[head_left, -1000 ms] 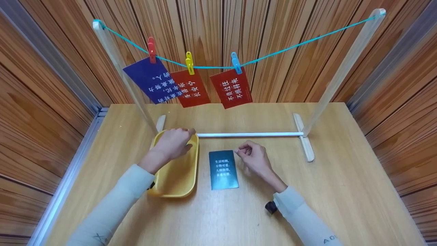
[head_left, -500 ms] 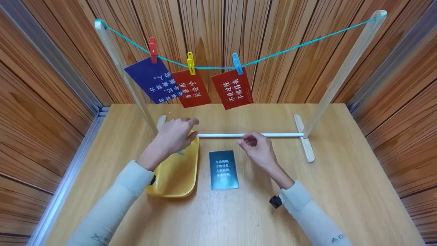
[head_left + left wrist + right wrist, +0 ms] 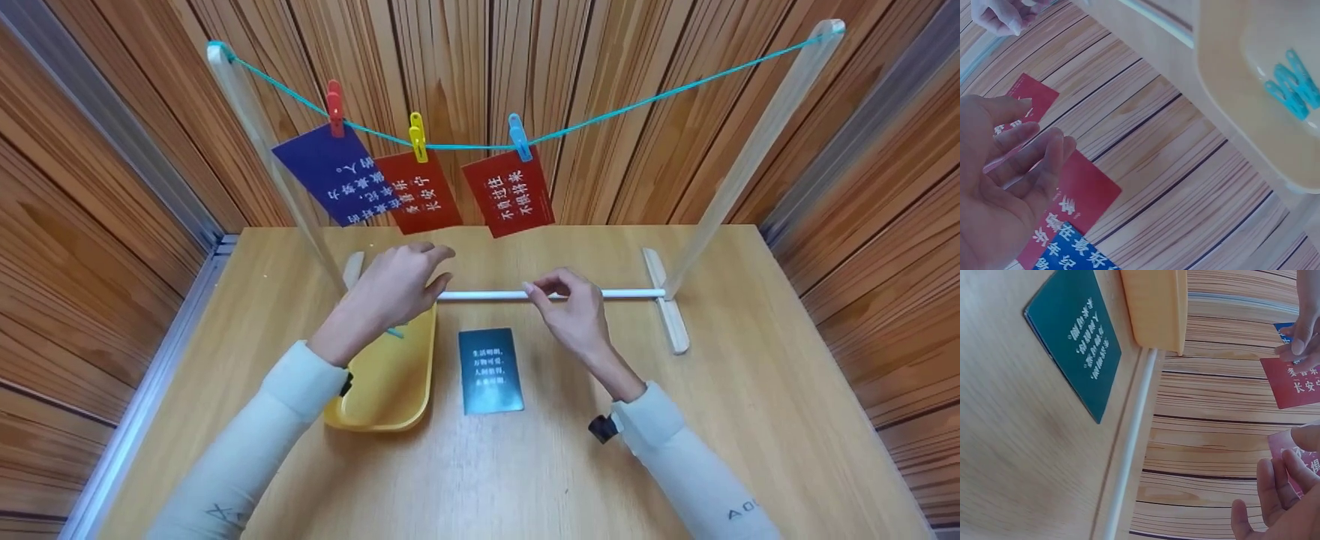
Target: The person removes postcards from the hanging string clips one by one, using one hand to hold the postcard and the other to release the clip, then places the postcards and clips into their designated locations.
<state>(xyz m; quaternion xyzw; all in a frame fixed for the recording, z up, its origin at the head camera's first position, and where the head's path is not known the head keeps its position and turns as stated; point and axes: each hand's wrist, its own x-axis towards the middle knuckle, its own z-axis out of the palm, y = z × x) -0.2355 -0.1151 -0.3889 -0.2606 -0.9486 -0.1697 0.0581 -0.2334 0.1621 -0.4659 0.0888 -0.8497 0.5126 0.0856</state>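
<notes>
My left hand (image 3: 397, 289) hovers over the far end of the yellow tray (image 3: 416, 390), its fingers loosely bent around nothing. Blue clothespins (image 3: 1296, 84) lie inside that tray in the left wrist view. Over the white crossbar (image 3: 480, 295) is my right hand (image 3: 574, 307), fingers relaxed and bare in the right wrist view. A dark green card (image 3: 491, 371) with white writing lies flat on the table between the arms. From the cord hang a blue card (image 3: 330, 172) on a red clothespin (image 3: 335, 109), a red card (image 3: 431, 202) on a yellow one, and another red card (image 3: 510, 195) on a light blue one.
A turquoise cord (image 3: 660, 97) sags between a left post (image 3: 255, 120) and a right post (image 3: 757, 150). Each post stands on a small wooden foot (image 3: 667, 319). Behind the table (image 3: 525, 480) rises a wood-patterned wall.
My left hand has risen slightly out of the tray, away from me and to the right. My right hand has left the green card's corner and moved up and away, over the crossbar.
</notes>
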